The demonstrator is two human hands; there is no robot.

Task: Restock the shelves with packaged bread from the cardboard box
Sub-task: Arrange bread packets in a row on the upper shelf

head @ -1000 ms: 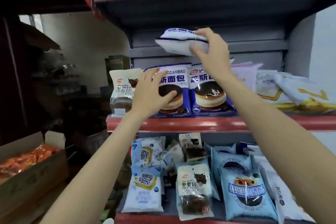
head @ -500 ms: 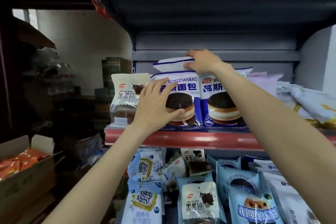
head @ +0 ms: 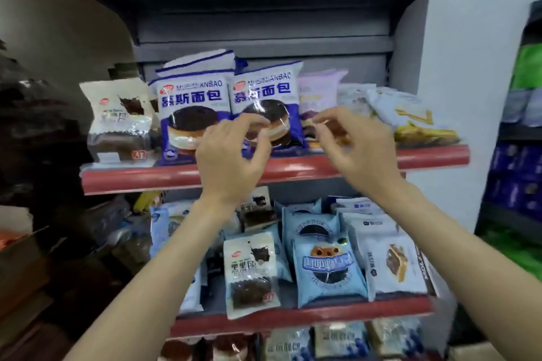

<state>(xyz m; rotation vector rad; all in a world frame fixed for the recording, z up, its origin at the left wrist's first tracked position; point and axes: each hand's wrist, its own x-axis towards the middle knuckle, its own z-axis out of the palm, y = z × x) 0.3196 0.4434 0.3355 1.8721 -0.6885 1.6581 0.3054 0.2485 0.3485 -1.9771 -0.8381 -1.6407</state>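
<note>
Hands hung w/ loosely curled fingers, holding nothing: left hand (head: 231, 152) & right hand (head: 356, 145), both just in front of the bread packs (head: 193, 114). Packs stood upright on the shelf (head: 293, 168), labels out, prob. so shoppers could read them. Box not clearly visible.

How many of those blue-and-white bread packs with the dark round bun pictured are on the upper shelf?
3 visible: a left front pack, a right front pack beside it, and a third pack peeking up behind the left one. More may be hidden behind.
</note>
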